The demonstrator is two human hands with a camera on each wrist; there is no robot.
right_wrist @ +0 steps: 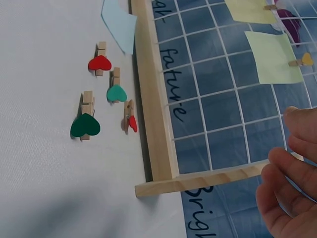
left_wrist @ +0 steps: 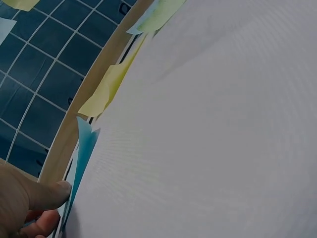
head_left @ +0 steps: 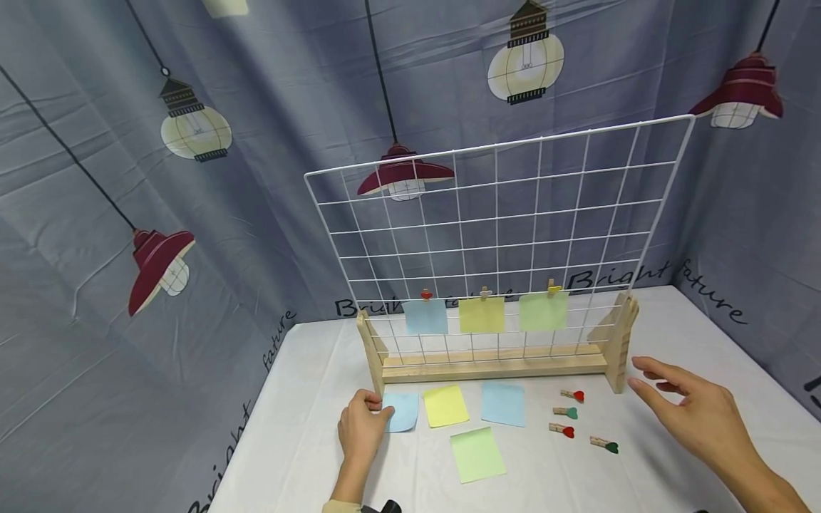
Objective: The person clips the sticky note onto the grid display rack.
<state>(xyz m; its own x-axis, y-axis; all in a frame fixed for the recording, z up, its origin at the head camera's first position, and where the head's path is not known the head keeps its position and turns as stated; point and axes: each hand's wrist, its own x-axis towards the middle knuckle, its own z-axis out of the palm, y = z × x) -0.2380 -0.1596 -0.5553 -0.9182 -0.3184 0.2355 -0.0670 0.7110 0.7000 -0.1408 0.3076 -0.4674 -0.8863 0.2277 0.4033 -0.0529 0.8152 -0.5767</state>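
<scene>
My left hand [head_left: 360, 431] pinches the left edge of a blue sticky note [head_left: 403, 412] at the front left of the wire grid rack. In the left wrist view the thumb lies over that curled blue note [left_wrist: 85, 148]. To its right are a yellow note [head_left: 445, 406] and a second blue note [head_left: 503, 404], with a green note [head_left: 477, 454] nearer me. My right hand [head_left: 699, 417] hovers right of the rack's wooden foot [head_left: 618, 345], fingers loosely bent and holding nothing. Several heart clothespins, such as a dark green one [right_wrist: 86, 121] and a red one [right_wrist: 100, 63], lie to its left.
The white wire grid [head_left: 497, 214] stands upright in a wooden base [head_left: 494, 365] at the back. Clipped low on it hang a blue note [head_left: 426, 317], a yellow note [head_left: 482, 315] and a green note [head_left: 543, 312]. A lamp-patterned curtain [head_left: 269, 178] surrounds the white table [head_left: 276, 449].
</scene>
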